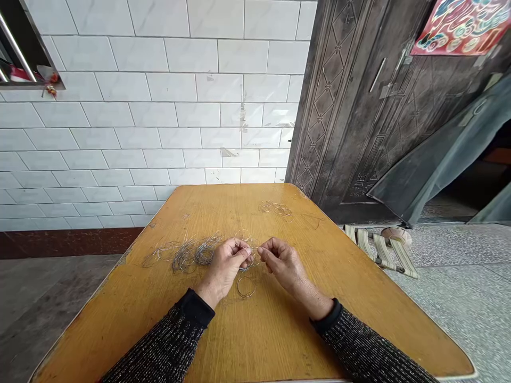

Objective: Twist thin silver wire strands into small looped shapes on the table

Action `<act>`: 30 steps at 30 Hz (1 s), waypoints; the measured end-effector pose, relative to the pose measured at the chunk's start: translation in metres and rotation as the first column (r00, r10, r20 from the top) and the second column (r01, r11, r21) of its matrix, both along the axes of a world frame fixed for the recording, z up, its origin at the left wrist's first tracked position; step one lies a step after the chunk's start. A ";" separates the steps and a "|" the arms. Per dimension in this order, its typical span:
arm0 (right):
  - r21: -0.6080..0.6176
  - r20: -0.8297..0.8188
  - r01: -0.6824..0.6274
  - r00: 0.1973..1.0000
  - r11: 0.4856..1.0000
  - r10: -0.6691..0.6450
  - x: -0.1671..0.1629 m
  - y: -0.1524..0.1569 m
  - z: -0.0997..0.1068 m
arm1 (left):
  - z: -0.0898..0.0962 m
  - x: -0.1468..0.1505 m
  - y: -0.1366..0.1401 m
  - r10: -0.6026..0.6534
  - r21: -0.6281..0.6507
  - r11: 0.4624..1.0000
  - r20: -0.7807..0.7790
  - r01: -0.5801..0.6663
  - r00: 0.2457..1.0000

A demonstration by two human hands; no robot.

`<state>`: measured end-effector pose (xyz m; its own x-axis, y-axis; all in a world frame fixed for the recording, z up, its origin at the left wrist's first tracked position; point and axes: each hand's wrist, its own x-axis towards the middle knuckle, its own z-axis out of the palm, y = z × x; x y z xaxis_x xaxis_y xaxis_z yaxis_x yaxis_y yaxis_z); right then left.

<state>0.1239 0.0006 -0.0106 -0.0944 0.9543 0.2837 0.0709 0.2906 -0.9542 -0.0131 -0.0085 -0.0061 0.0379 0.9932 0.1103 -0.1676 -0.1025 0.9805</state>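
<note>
Over the middle of a wooden table, my left hand and my right hand are close together, fingers pinched. Between them runs a thin wire, partly looped, with each hand gripping a part of it. A single wire ring lies on the tabletop just below my hands. Left of my left hand, a grey coil of wire sits beside a looser wire bundle and some spread-out strands. The exact wire ends inside my fingers are hidden.
Thin reddish wire loops lie toward the table's far right. A white tiled wall stands behind the table, with a dark carved door at right. A strapped stool or chair seat is beyond the right edge.
</note>
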 end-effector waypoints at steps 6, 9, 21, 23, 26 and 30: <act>-0.034 -0.080 -0.108 0.991 0.994 0.105 0.001 0.001 0.000 | 0.000 -0.004 0.002 -0.115 -0.038 0.992 0.093 0.119 0.989; -0.077 -0.131 -0.183 0.976 0.980 0.172 0.003 0.002 -0.001 | 0.001 -0.005 0.001 -0.141 -0.054 0.987 0.138 0.150 0.980; -0.154 -0.223 -0.254 0.950 0.955 0.217 0.006 -0.001 0.001 | 0.003 -0.005 0.001 -0.104 -0.071 0.992 0.005 0.104 0.995; -0.170 -0.235 -0.274 0.944 0.947 0.232 0.006 -0.001 0.002 | 0.003 -0.006 0.001 -0.106 -0.077 0.991 0.022 0.107 0.994; -0.203 -0.256 -0.316 0.931 0.927 0.261 0.006 -0.001 0.002 | 0.003 -0.006 0.001 -0.092 -0.099 0.990 0.059 0.098 0.994; -0.213 -0.261 -0.359 0.917 0.909 0.301 0.006 -0.002 0.001 | 0.003 -0.004 0.000 -0.069 -0.118 0.990 0.078 0.078 0.995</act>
